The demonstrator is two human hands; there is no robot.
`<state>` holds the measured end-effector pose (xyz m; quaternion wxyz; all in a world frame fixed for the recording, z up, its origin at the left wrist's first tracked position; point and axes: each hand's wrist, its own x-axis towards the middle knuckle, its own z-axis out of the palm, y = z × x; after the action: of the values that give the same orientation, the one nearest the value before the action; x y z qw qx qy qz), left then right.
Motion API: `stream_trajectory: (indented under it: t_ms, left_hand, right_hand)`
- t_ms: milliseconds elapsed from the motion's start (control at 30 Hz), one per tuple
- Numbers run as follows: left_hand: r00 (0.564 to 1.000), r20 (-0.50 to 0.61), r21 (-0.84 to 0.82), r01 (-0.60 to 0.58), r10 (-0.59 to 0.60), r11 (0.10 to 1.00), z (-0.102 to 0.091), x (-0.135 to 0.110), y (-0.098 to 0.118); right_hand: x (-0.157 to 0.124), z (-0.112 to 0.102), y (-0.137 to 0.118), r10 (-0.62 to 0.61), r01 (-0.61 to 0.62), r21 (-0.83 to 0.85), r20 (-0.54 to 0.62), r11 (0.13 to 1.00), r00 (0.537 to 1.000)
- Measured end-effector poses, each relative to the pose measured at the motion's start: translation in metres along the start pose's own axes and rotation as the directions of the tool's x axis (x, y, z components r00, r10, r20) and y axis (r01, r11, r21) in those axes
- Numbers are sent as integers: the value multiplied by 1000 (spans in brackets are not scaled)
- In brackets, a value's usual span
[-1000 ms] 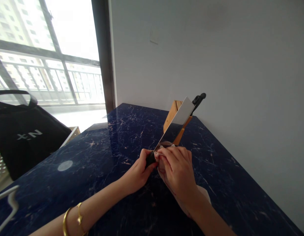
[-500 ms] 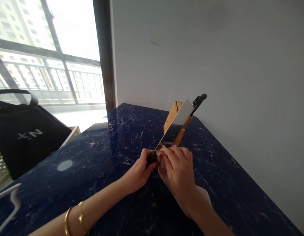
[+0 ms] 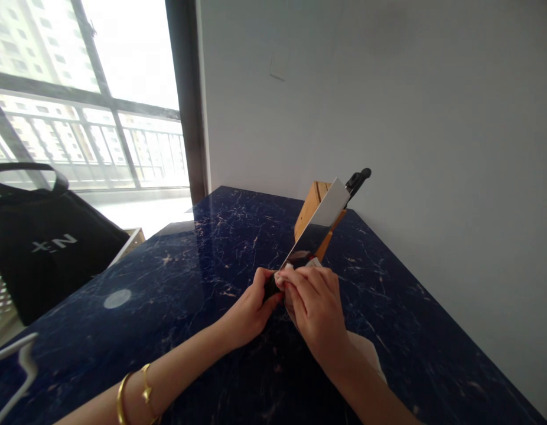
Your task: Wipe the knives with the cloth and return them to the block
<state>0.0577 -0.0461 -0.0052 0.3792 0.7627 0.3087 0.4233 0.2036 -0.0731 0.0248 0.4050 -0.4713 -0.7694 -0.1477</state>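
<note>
My left hand (image 3: 251, 310) is closed round the black handle of a cleaver (image 3: 320, 221), whose wide blade slants up and away over the table. My right hand (image 3: 315, 310) is closed on a pale cloth (image 3: 366, 351) and presses it against the base of the blade, right beside the left hand. Most of the cloth is hidden under my right hand and wrist. A wooden knife block (image 3: 315, 206) stands just behind the blade, with a black handle (image 3: 357, 179) sticking out of it.
The dark blue marbled table (image 3: 189, 283) runs along a white wall (image 3: 388, 106) on the right. A black tote bag (image 3: 43, 248) sits off the table's left edge. A window (image 3: 78, 94) is at the back left. White wire (image 3: 16, 360) lies at the near left.
My right hand has shifted slightly up along the blade base with the cloth. The cleaver and my left hand have barely moved.
</note>
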Motion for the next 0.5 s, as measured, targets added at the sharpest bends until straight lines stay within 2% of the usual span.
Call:
stream_trajectory:
  t_ms: [167, 367, 500]
  left_hand:
    - [999, 34, -27, 19, -18, 999, -1, 0, 1]
    - [1000, 7, -43, 29, -28, 999, 1, -1, -2]
    - [999, -13, -83, 41, -42, 996, 2, -3, -3]
  right_hand:
    - [1, -1, 1, 66, -65, -79, 14, 995, 998]
    - [1, -1, 0, 9, -8, -23, 24, 1000, 1000]
    - [0, 1, 2, 67, -65, -83, 16, 994, 998]
